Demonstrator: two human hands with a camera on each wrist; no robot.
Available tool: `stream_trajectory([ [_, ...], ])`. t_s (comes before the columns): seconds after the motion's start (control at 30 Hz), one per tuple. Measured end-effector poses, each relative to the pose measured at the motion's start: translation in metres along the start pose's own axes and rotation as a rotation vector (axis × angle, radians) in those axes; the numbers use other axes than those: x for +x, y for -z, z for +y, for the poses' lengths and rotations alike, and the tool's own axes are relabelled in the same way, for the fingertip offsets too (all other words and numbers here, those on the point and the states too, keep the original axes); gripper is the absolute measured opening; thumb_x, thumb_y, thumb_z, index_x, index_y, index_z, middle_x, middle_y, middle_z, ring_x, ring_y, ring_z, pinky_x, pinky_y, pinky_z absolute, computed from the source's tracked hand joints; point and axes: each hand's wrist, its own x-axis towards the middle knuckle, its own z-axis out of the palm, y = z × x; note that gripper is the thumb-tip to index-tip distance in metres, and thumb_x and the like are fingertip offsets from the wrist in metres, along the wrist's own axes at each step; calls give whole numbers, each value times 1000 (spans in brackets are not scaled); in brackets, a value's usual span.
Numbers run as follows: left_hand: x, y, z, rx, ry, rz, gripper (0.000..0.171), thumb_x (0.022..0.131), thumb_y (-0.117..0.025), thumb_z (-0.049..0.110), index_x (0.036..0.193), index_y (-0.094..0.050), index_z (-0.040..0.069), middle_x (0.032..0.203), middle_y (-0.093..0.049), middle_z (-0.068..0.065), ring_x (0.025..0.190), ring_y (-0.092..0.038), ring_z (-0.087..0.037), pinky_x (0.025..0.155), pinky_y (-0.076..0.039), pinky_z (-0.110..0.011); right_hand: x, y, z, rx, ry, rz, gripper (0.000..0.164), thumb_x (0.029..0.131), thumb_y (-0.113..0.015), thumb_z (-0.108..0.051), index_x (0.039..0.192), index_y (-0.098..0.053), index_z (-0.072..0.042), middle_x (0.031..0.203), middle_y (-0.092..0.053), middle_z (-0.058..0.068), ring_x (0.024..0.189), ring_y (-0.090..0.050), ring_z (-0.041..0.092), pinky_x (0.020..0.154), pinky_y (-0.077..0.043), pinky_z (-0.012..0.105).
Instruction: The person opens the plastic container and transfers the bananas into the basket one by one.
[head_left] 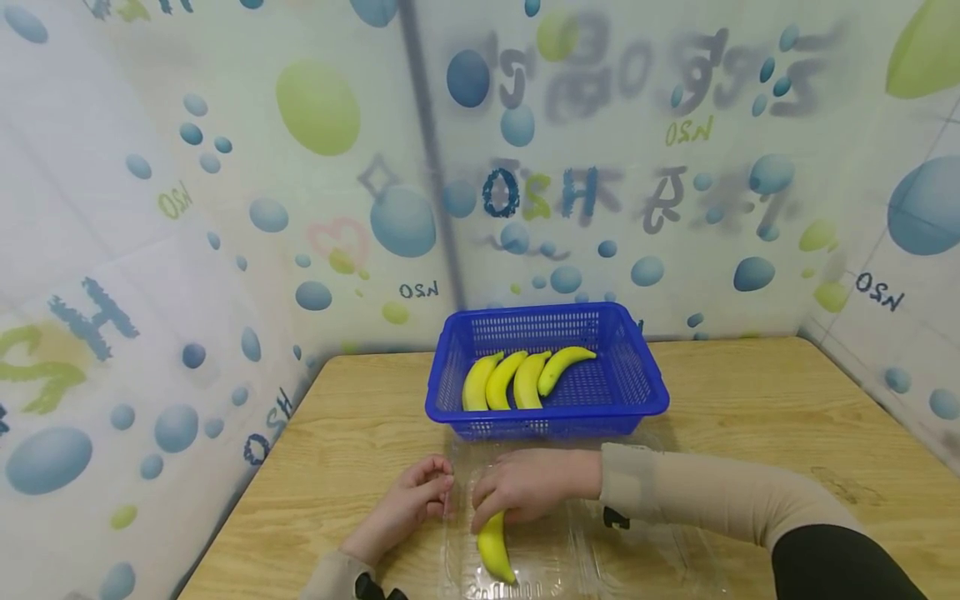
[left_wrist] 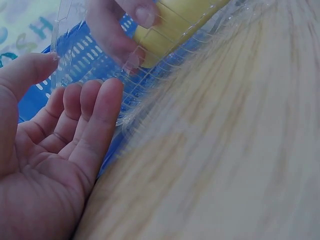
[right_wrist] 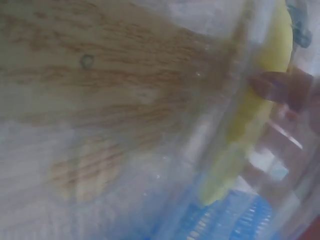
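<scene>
A clear plastic clamshell box (head_left: 551,567) lies opened out on the table in front of the basket. My right hand (head_left: 525,485) reaches over its left half and grips a yellow banana (head_left: 495,550) by its upper part, which the fingers hide. In the right wrist view a fingertip rests against the banana (right_wrist: 260,105), seen through blurred clear plastic. At the box's left edge, my left hand (head_left: 416,498) holds the thin rim between thumb and bent fingers. The left wrist view shows the thumb against the clear edge, with the banana (left_wrist: 175,30) beyond.
A blue perforated basket (head_left: 547,412) stands behind the box, with several bananas (head_left: 501,381) lying side by side in its left and middle part. The wooden table (head_left: 367,408) is bounded by patterned curtains (head_left: 360,200) at the back and sides.
</scene>
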Motion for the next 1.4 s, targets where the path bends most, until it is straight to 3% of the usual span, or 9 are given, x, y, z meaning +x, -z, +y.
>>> stream_trajectory([
  [0.7,0,-1,0,-11,-11,-12,5,100,-48,8,104,-47,10,82,-55,0,70,-58,-11,66,-54,-27,-1,14,0,-47,-3,18,42,85,-70,-15,124,-65,-30,115,-62,-8,106,-55,5,87,-42,17],
  [1.4,0,0,0,2,8,13,5,99,-49,9,104,-47,10,82,-54,-1,71,-59,-11,66,-53,-28,-8,32,-2,-6,-12,-1,40,88,-69,-16,125,-64,-31,118,-61,-8,108,-53,5,90,-41,18],
])
